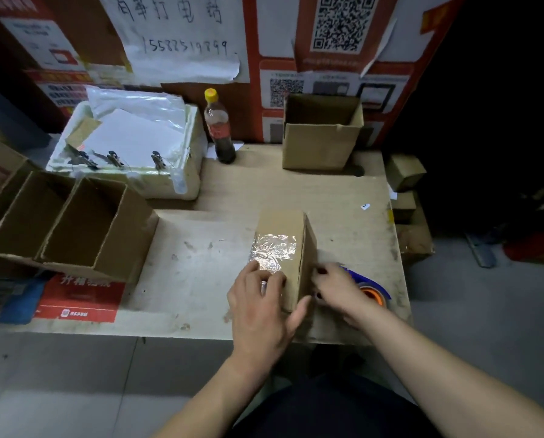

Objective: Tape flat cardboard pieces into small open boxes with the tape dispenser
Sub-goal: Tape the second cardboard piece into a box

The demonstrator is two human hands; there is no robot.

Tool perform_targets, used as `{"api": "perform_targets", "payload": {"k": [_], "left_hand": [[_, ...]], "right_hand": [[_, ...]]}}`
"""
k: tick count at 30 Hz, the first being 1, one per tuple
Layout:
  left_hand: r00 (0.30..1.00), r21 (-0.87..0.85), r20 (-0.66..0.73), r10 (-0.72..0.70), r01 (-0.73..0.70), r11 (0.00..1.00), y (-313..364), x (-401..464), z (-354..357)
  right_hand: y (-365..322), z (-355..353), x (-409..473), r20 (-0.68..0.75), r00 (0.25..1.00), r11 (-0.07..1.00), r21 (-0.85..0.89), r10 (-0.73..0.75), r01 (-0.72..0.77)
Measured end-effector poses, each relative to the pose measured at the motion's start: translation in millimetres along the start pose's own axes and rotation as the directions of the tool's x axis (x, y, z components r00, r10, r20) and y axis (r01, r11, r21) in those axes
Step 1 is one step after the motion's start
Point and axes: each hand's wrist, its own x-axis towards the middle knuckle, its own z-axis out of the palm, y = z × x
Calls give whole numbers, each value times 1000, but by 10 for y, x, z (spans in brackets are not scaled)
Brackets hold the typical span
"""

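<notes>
The worktop has bare wood at its middle, between the near edge at 6 o'clock and the items crowding its back and left. The cardboard box being taped sits just right of centre, near the front edge, bottom side up, its long axis running from 6 toward 12 o'clock; shiny clear tape covers the nearer part of its top. The left hand lies over the box's near end, fingers pressing the tape and thumb hooked round the near right corner. The right hand is at the box's right wall at 4 o'clock, fingers curled round the blue and orange tape dispenser, close to the worktop's right edge. At 9 o'clock two open boxes stand side by side, overhanging the left edge; another open box stands at 1 o'clock. A white foam bin at 11 o'clock holds plastic bags clipped on, with a cola bottle beside it.
</notes>
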Motion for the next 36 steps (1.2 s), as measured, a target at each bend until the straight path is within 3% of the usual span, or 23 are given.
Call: {"api": "perform_targets", "payload": {"k": [2,4,8,11,18,23,25,27,29,30,33,36], "left_hand": [[1000,37,-18,20,-19,999,66,22,39],[999,63,-24,45,-44,997,118,29,83],[997,99,0,82,-82,992,199,2,159],[996,135,39,78,-82,987,280,-1,226],[999,134,-10,47,-45,990,268,6,279],[999,152,5,46,-46,987,310,-31,347],[999,175,3,44,-44,984,334,-28,362],[999,194,2,43,-42,980,361,-16,365],[999,201,-3,38,-37,979,374,-7,362],[999,200,-9,34,-31,979,373,-4,363],[1000,179,-23,18,-13,984,359,-5,371],[999,149,-28,21,-16,989,370,-22,375]], "right_hand": [[-104,-117,-26,-134,986,941,309,-100,137],[-205,-240,-19,-51,990,831,539,-134,140],[-271,-359,53,38,979,911,375,-203,174],[-271,-387,90,87,987,901,424,-135,86],[-284,-330,20,74,984,915,386,-162,122],[-225,-476,-31,210,965,862,505,-156,30],[-230,-498,5,165,968,916,387,-187,111],[-238,-503,60,66,956,953,119,-286,277],[-224,-497,94,-6,926,922,-92,-378,376],[-210,-481,95,-35,918,914,-113,-395,389],[-156,-429,69,-21,940,937,79,-340,340],[-78,-464,3,188,946,927,321,-264,194]]}}
